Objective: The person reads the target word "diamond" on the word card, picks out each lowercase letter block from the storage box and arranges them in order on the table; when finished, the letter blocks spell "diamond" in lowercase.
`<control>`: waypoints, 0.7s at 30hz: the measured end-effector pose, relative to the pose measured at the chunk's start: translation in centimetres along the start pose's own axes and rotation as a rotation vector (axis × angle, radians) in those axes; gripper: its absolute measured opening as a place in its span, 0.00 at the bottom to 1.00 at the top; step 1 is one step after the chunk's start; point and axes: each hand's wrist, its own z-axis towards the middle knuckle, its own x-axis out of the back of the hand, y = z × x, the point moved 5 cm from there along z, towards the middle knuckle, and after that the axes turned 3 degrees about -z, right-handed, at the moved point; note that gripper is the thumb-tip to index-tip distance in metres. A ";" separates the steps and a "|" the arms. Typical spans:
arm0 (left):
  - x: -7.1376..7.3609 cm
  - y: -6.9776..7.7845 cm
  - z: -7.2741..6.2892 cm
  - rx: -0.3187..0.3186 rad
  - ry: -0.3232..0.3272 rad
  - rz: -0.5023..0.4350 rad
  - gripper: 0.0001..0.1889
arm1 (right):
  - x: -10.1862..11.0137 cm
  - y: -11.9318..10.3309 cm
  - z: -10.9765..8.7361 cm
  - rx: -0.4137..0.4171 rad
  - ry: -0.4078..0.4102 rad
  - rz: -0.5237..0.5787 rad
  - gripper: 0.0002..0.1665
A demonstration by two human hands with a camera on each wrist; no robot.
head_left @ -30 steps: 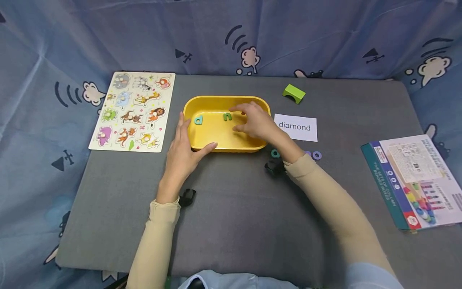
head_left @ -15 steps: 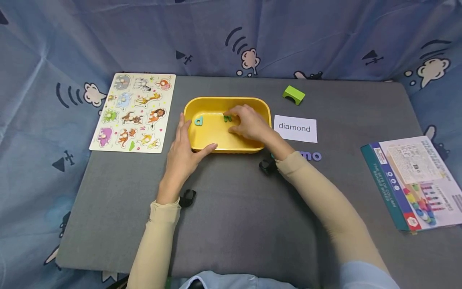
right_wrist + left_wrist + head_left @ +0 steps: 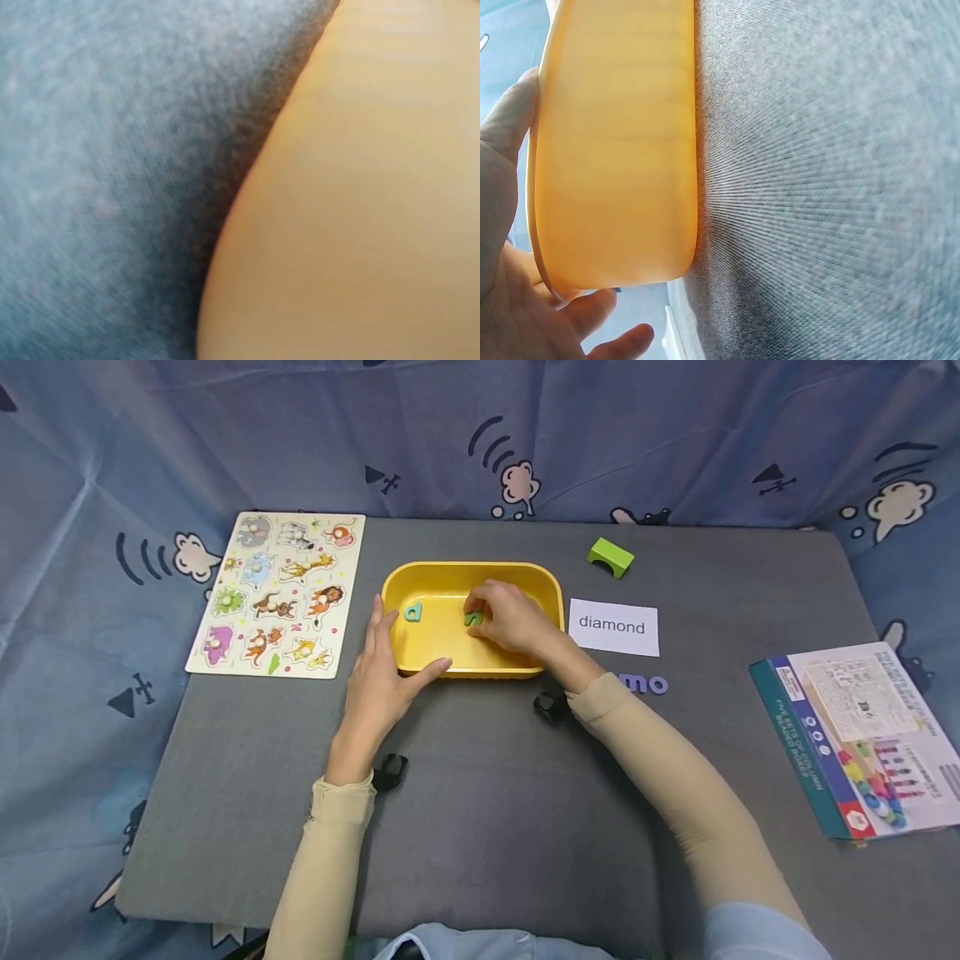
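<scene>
In the head view, a yellow tray (image 3: 420,664) holds a teal letter d (image 3: 412,612) at its left and a green letter n (image 3: 472,619) near its middle. My right hand (image 3: 510,620) reaches inside and pinches the green letter between thumb and fingers, partly hiding it. At the tray's left front corner, my left hand (image 3: 377,675) rests with fingers fairly straight along the left rim and thumb on the front rim. The left wrist view shows that thumb (image 3: 514,112) touching the tray rim. Only the tray's outer wall (image 3: 360,210) and grey cloth fill the right wrist view.
Right of the tray lies a white card (image 3: 613,627) reading "diamond". Below it are purple letters m (image 3: 632,682) and o (image 3: 657,685), partly beside my sleeve. A green arch block (image 3: 611,556), an animal puzzle board (image 3: 277,593) and a boxed set (image 3: 862,735) surround the work.
My right hand has moved slightly left and down inside the tray, and its fingers have closed on the green letter n. The left hand stays in place.
</scene>
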 end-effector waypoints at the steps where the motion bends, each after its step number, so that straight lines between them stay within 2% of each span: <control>1: 0.0 0.0 0.0 0.001 -0.001 0.000 0.57 | 0.0 0.0 0.0 -0.005 -0.002 0.005 0.16; 7: 0.1 0.1 -0.1 0.001 -0.003 -0.005 0.57 | 0.6 0.1 -0.7 -0.008 0.008 0.061 0.16; 13: 0.0 -0.1 0.0 -0.005 0.010 -0.001 0.56 | 1.8 0.0 -1.7 0.024 0.027 0.068 0.07; 17: 0.0 -0.1 0.0 -0.001 0.010 -0.005 0.56 | 1.7 -0.1 -1.9 0.015 -0.030 0.031 0.11; 21: -0.1 0.0 0.0 0.003 -0.001 -0.001 0.56 | 0.9 -1.1 -1.9 0.071 -0.131 0.029 0.19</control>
